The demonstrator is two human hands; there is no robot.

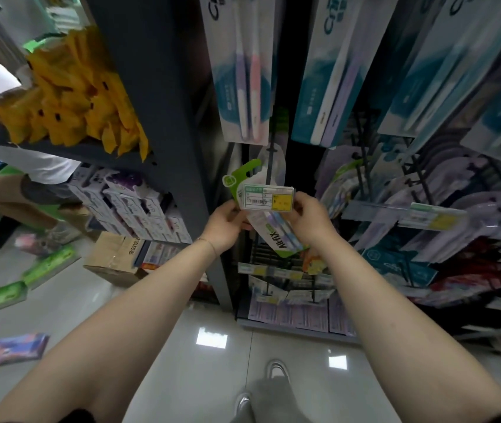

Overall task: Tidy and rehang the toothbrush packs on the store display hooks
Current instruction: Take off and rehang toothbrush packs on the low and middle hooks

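Observation:
A green and white toothbrush pack (276, 236) with a green hang tab hangs tilted at the end of a dark display hook (271, 161). In front of the pack sits the hook's price label holder (269, 198), white with a yellow panel. My left hand (227, 222) grips the pack at its left edge, just under the label. My right hand (310, 218) grips the right side of the pack and the label's right end. Teal and white toothbrush packs (244, 68) hang on hooks above.
A dark shelf upright (166, 117) stands left of the hooks, with yellow packets (75, 96) beside it. More packs (426, 215) crowd the hooks at right. A cardboard box (114, 257) and loose packets (17, 349) lie on the floor. A person (5, 166) stands far left.

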